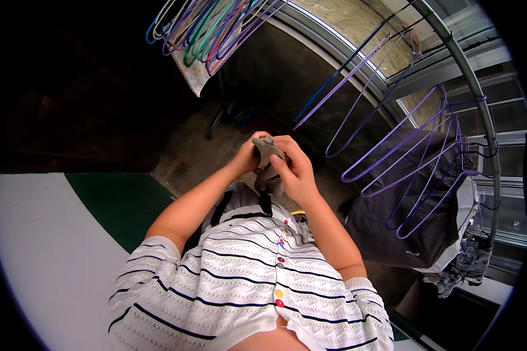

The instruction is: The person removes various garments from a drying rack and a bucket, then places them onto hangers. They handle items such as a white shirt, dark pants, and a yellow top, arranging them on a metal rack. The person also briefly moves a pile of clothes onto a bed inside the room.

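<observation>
Grey cloth (266,151) mid-scene, bunched btwn our L hand (248,154) & R hand (299,169), just far of waist. Fingers both sides pinching it; L ones partly hidden. Best we grip lightly, ease folds apart evenly, stay clear of purple hangers (376,165) at R.

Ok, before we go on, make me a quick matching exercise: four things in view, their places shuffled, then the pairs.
Things
1. Grey item
2. Multicoloured hangers
3. Striped knit top
4. Dark fabric

Places
A. Worn on the person's body
B. Hanging at the picture's right
C. Held by left hand and right hand
D. Bunched at the upper left

Pairs: 1-C, 2-D, 3-A, 4-B
</observation>
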A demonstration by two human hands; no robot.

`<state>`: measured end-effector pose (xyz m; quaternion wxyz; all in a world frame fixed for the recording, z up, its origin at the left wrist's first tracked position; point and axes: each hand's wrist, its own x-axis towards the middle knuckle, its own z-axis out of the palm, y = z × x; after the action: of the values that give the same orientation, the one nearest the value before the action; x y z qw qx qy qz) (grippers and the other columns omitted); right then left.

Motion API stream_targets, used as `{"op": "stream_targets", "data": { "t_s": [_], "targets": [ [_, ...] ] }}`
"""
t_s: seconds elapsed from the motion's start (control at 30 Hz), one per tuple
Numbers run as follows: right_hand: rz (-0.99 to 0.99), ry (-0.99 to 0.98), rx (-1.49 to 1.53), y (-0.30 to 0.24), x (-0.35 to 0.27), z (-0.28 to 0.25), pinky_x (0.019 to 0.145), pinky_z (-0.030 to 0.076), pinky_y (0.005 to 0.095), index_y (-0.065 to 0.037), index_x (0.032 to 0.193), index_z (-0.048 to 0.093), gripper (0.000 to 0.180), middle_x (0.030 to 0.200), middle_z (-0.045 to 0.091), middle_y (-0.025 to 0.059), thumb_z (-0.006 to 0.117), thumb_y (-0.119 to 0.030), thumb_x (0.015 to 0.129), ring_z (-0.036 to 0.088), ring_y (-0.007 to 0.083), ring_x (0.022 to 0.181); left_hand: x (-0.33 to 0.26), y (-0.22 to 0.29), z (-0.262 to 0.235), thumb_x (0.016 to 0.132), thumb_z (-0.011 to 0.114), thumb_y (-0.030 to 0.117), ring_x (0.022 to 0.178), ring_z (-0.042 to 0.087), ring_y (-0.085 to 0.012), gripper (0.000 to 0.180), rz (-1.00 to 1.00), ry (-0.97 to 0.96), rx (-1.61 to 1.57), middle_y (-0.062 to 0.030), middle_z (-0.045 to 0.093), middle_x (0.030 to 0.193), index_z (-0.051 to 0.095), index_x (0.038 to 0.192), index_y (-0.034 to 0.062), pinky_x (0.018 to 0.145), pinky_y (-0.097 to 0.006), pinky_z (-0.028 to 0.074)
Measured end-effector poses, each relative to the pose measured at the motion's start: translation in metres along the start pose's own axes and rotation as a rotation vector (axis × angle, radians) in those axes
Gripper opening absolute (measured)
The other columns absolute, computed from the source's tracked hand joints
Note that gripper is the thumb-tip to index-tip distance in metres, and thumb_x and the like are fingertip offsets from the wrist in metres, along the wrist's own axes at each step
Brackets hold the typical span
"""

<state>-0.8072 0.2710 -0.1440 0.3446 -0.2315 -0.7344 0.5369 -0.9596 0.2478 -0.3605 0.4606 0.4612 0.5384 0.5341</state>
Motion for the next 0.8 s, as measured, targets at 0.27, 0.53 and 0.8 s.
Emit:
{"op": "stream_targets", "data": {
  "t_s": [0.27, 0.53, 0.8],
  "targets": [
    [0.329, 0.403, 0.24, 0.022, -0.062, -0.055, 0.086, 0.039, 0.0234, -0.003, 0.107, 0.061, 0.015, 0.103, 0.059, -0.0005, 0.059, -0.014, 0.097, 0.051, 0.0078, 0.094, -0.01, -0.028, -0.058, 0.073, 0.073, 0.006, 0.09, 0.067, -0.0176, 0.027, -0.355, -0.266, 0.603, -0.0104, 0.071, 0.097, 0.071, 0.101, 0.0074, 0.081, -0.031, 0.052],
    [0.296, 0.733, -0.299, 0.069, -0.124, -0.131, 0.072, 0.043, 0.0235, 0.0, 0.097, 0.064, 0.011, 0.082, 0.061, -0.0004, 0.065, -0.01, 0.091, 0.054, 0.0096, 0.079, 0.053, 0.119, -0.105, 0.084, 0.056, 0.013, 0.088, 0.062, -0.013, 0.027, -0.493, -0.787, 0.512, -0.0065, 0.07, 0.093, 0.068, 0.105, 0.0015, 0.082, -0.028, 0.048],
    [0.456, 0.802, -0.325, 0.134, -0.11, -0.158, 0.072, 0.045, 0.023, 0.0, 0.103, 0.064, 0.018, 0.086, 0.064, 0.0007, 0.063, -0.013, 0.092, 0.057, 0.0084, 0.078, 0.072, 0.169, -0.054, 0.093, 0.043, 0.028, 0.092, 0.062, -0.0248, 0.034, -0.566, -0.793, 0.514, -0.0122, 0.067, 0.102, 0.066, 0.107, 0.0064, 0.085, -0.04, 0.046]
  ]
}}
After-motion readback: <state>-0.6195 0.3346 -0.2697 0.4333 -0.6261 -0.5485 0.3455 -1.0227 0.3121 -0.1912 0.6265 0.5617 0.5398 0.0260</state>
